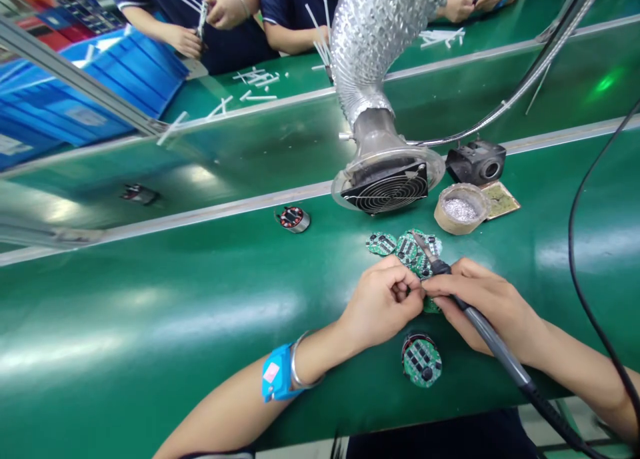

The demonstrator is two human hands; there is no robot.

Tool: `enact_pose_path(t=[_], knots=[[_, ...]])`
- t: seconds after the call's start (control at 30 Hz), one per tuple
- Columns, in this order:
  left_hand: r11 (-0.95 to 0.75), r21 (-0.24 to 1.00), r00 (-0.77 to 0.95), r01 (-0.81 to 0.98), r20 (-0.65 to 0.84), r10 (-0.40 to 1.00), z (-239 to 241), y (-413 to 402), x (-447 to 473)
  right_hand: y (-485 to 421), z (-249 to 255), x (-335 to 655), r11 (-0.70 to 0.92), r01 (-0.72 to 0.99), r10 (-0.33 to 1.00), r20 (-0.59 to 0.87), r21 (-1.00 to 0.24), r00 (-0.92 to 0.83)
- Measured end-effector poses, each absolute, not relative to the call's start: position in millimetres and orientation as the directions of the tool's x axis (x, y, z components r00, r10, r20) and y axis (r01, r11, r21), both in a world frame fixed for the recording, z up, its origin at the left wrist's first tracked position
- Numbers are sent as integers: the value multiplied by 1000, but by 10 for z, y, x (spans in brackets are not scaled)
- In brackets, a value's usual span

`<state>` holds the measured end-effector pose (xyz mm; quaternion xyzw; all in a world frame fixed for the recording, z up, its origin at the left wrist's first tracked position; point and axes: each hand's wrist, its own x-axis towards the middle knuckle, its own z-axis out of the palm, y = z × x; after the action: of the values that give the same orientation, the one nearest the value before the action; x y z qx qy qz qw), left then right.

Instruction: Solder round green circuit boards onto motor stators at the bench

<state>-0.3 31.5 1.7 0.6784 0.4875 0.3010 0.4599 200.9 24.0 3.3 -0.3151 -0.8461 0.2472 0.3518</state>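
one: two hands meet low on the green table (150, 312), yes?
two: yes. the left hand (383, 302) and the right hand (487, 306) touch at the fingertips, just in front of a small heap of round circuit boards (407, 247).
one: what about the right grip?
two: clamped around a soldering iron (480, 326), held like a pen. the iron slants up and away from the person, its tip over the heap; its black cable (550, 412) runs off past the wrist to the lower right.
one: and the left grip?
two: thumb and forefinger pinched together, the other fingers curled. what they pinch is hidden; a sliver of a green board (431, 306) shows just beneath the two hands.
one: nearer the person?
two: one more round board (423, 360) lies flat near the table's edge, just apart from the hands. a blue wrist strap (277, 372) and a metal bangle (297, 369) sit on the left wrist.
one: behind the heap?
two: a fume fan (387, 189) on a crinkled foil duct (373, 32), grille facing the hands. right of it, a tape ring (461, 209) filled with silvery scraps, a yellowish pad (503, 199) beside it, a dark holder (477, 160) behind. left, well apart, a small wound coil (294, 219).
one: other people?
two: co-workers' hands (227, 9) at the far side handle white sticks (257, 79).
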Motion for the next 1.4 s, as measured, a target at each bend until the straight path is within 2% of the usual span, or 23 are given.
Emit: enact_pose_path(t=[0.17, 0.3, 0.77, 1.27, 1.4], knots=[[-194, 876, 402, 441, 1, 916, 64, 367, -2, 197, 241, 2120, 653, 448, 750, 435, -611, -499], [-195, 870, 411, 453, -10, 912, 88, 369, 9, 87, 444, 2258, 617, 497, 782, 406, -610, -473], [-155, 875, 334, 458, -9, 942, 30, 316, 42, 72, 416, 2331, 519, 429, 819, 286, -739, -498], [-164, 855, 315, 491, 1, 949, 10, 297, 68, 84, 467, 2304, 544, 357, 794, 328, -759, -513], [-172, 859, 320, 483, 10, 947, 9, 297, 68, 126, 481, 2409, 517, 471, 853, 381, -715, -357]])
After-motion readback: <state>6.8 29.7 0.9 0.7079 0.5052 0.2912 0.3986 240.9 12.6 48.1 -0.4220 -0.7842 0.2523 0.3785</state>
